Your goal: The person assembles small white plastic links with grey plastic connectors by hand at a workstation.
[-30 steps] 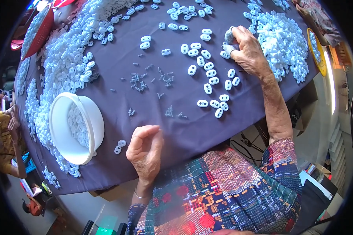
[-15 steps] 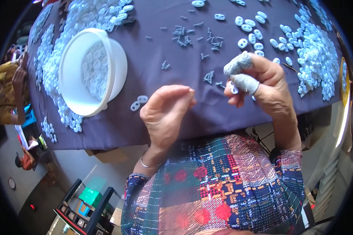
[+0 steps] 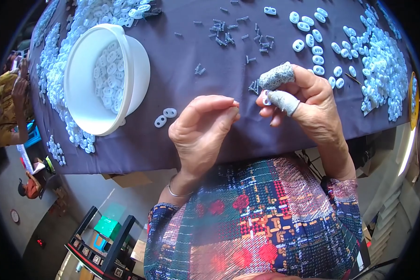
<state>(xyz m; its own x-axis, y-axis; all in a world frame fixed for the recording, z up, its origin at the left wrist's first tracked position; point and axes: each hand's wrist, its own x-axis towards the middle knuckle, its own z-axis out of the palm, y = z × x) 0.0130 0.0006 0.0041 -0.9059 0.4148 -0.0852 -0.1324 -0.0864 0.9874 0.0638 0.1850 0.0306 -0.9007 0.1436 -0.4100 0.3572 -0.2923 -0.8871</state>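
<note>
My right hand (image 3: 315, 100), with grey cloth sleeves on its thumb and index finger, pinches a small white two-hole cord lock piece (image 3: 266, 99). Left of it, my left hand (image 3: 200, 133) has thumb and index fingertips pressed together; whatever lies between them is too small to make out. The two hands are apart, above the front part of the table. Beyond them are small metal springs (image 3: 226, 32), in loose clusters. Two white cord lock pieces (image 3: 165, 116) lie beside my left hand, and several more (image 3: 312, 42) are spread beyond my right hand.
A white tub (image 3: 137, 70) stands tilted toward the left, partly filled with white pieces. Large heaps of white pieces cover the left (image 3: 56, 84) and right (image 3: 385, 70) of the dark tablecloth (image 3: 182, 60). A thin dark tool (image 3: 353, 79) lies near the right heap. Another person (image 3: 9, 102) is at far left.
The view has shifted slightly. My right hand has moved a little left, closer to my left hand, with the cord lock piece still pinched. My left fingertips have moved slightly right.
</note>
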